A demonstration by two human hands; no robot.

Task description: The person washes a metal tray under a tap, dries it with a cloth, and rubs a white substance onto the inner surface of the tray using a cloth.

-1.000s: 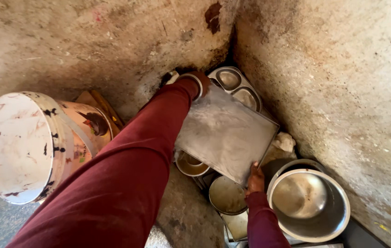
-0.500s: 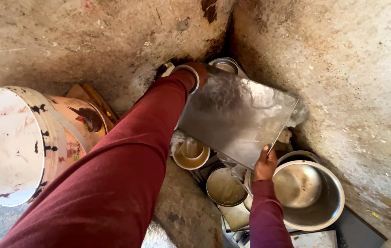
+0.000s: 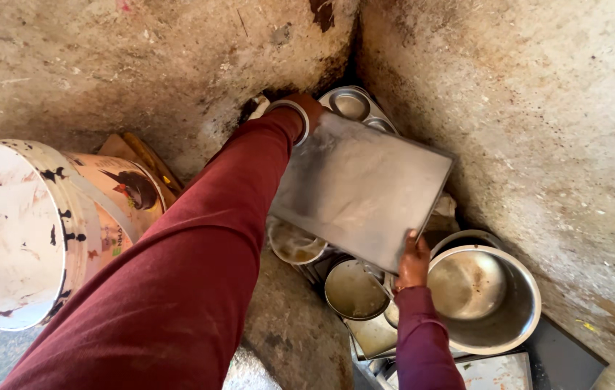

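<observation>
Metal tray (image 3: 362, 189), held over dishes in a wall corner.
Bucket (image 3: 40, 227) lying tipped at left; steel bowl (image 3: 484, 297) sitting at right; left hand (image 3: 306, 108) clamping the tray's far corner, right hand (image 3: 414, 261) gripping its near edge.

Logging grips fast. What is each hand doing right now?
Left hand: closed on the far corner of the metal tray.
Right hand: closed on the tray's near edge, above the steel bowl.
</observation>
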